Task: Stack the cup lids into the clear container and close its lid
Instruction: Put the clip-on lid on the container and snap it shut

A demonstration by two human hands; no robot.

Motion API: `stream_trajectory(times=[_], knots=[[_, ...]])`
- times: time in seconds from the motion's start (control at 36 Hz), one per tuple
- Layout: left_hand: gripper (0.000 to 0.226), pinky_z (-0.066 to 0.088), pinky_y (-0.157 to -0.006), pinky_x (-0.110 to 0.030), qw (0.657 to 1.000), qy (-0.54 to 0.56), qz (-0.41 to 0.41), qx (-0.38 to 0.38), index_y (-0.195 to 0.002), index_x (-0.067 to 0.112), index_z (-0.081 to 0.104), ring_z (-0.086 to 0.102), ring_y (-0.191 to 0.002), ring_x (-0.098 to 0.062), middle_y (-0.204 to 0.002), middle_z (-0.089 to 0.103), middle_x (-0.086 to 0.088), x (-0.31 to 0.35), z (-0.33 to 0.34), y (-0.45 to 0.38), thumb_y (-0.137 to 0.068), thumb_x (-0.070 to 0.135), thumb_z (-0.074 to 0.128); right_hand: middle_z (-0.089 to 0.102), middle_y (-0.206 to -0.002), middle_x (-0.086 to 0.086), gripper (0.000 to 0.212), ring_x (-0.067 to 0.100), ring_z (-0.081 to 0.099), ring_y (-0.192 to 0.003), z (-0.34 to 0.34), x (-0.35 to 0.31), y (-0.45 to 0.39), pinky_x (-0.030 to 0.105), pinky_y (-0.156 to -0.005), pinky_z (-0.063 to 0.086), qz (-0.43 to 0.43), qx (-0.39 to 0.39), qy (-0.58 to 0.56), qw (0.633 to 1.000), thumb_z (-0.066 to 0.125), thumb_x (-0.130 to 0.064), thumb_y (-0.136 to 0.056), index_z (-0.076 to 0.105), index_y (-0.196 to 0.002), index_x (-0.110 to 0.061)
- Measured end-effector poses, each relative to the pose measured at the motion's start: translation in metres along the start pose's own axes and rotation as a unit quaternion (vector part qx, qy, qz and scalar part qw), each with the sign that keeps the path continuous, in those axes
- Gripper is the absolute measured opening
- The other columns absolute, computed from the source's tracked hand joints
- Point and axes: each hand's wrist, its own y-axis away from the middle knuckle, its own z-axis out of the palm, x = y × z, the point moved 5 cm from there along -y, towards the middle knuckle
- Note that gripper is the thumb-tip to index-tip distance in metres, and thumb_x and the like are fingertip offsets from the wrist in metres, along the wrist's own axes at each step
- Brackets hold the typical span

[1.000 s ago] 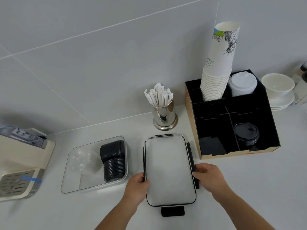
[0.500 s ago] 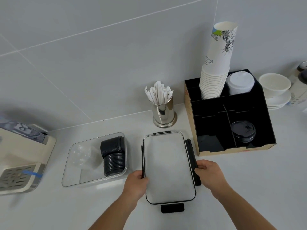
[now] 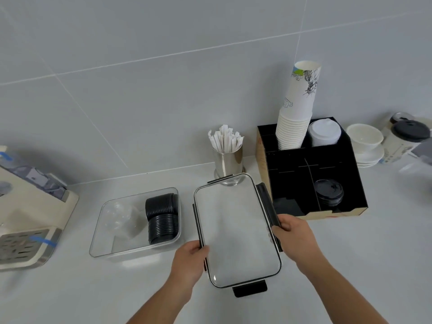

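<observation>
Hands hold the container lid by its two long sides: the left hand [image 3: 190,256] pinches the near-left edge and the right hand [image 3: 291,235] curls around the black latch on the right edge, so both are closed on the container lid [image 3: 236,230]. This clear, black-rimmed lid sits near the middle of the white tabletop [image 3: 350,265], with latch flaps hanging off its near and far ends; whether it rests on the surface or is lifted just clear of it cannot be told. To its left, just beside it but apart, stands the clear container [image 3: 135,220], open on top. Inside, a stack of black cup lids [image 3: 161,220] lies on its side against the right wall, and a clear domed lid [image 3: 117,216] appears to lie in the left half. More black lids [image 3: 329,192] remain in the black organiser [image 3: 350,178] on the right, beside paper cups [image 3: 297,113] and white lids [image 3: 323,133]. Judging by this, stacking looks done or paused and the closing step is in hand. The next move calls for carrying the lid leftward, squaring its rim over the container's opening, lowering it flat, then pressing the four latches down; the side-lying stack may sit high enough to foul the lid.
</observation>
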Motion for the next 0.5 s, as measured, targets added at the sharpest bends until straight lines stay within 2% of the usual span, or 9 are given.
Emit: stream_trajectory(times=[0.06,0.17,0.28,0.33,0.39,0.44,0.5], knots=[[0.013,0.053,-0.091,-0.043,1.000,0.000,0.006,-0.005,-0.083,0.014,0.076,0.069,-0.082,-0.024,-0.085,0.076,-0.010,-0.001,-0.004,0.001,-0.085,0.016,0.064,0.070,-0.071,0.013,0.024,0.025,0.062,-0.064,0.000,-0.006,0.007,0.038,-0.064,0.051,-0.007,0.004,-0.011,1.000,0.052,-0.001,-0.087,0.069,-0.077,-0.015],[0.019,0.051,-0.086,-0.040,1.000,0.024,0.011,0.007,-0.077,0.010,0.071,0.061,-0.078,-0.021,-0.083,0.070,-0.009,0.001,-0.020,0.000,-0.077,0.027,0.065,0.072,-0.073,0.011,0.027,0.026,0.065,-0.067,0.004,-0.024,0.022,0.050,-0.076,0.058,-0.034,-0.010,-0.039,0.999,0.054,-0.001,-0.090,0.072,-0.080,-0.019],[0.033,0.050,-0.094,-0.047,0.998,0.057,0.009,0.007,-0.080,0.007,0.068,0.060,-0.080,-0.022,-0.085,0.069,-0.014,0.000,-0.029,-0.003,-0.065,0.037,0.067,0.074,-0.080,0.014,0.020,0.023,0.070,-0.073,0.009,-0.045,0.032,0.042,-0.074,0.063,-0.056,-0.013,-0.092,0.994,0.056,-0.001,-0.093,0.072,-0.086,-0.011],[0.025,0.051,-0.098,-0.051,0.996,0.087,0.011,0.000,-0.082,0.008,0.072,0.065,-0.086,-0.027,-0.096,0.072,-0.019,0.009,-0.034,0.005,-0.072,0.031,0.069,0.075,-0.083,0.009,0.018,0.022,0.072,-0.077,0.016,-0.058,0.038,0.038,-0.072,0.062,-0.064,-0.017,-0.121,0.990,0.056,-0.005,-0.095,0.072,-0.090,-0.011],[0.013,0.053,-0.096,-0.048,0.993,0.121,0.014,0.004,-0.082,0.005,0.071,0.067,-0.087,-0.030,-0.091,0.073,-0.018,0.020,-0.041,0.014,-0.084,0.018,0.068,0.076,-0.085,0.009,0.019,0.023,0.072,-0.078,0.025,-0.069,0.043,0.037,-0.069,0.061,-0.065,-0.026,-0.149,0.986,0.054,-0.010,-0.097,0.072,-0.091,-0.008],[0.011,0.054,-0.088,-0.043,0.986,0.167,0.009,0.001,-0.082,0.003,0.067,0.064,-0.080,-0.028,-0.083,0.069,-0.012,0.024,-0.047,0.017,-0.091,0.008,0.063,0.076,-0.085,0.011,0.023,0.023,0.071,-0.075,0.032,-0.080,0.047,0.039,-0.068,0.060,-0.065,-0.035,-0.180,0.981,0.054,-0.017,-0.098,0.073,-0.091,-0.006],[0.009,0.056,-0.077,-0.037,0.980,0.200,0.006,-0.014,-0.086,0.003,0.065,0.063,-0.080,-0.027,-0.085,0.068,-0.012,0.026,-0.053,0.018,-0.092,0.008,0.061,0.075,-0.084,0.015,0.029,0.022,0.068,-0.070,0.038,-0.093,0.053,0.040,-0.068,0.059,-0.072,-0.044,-0.195,0.977,0.052,-0.024,-0.099,0.074,-0.092,-0.006]])
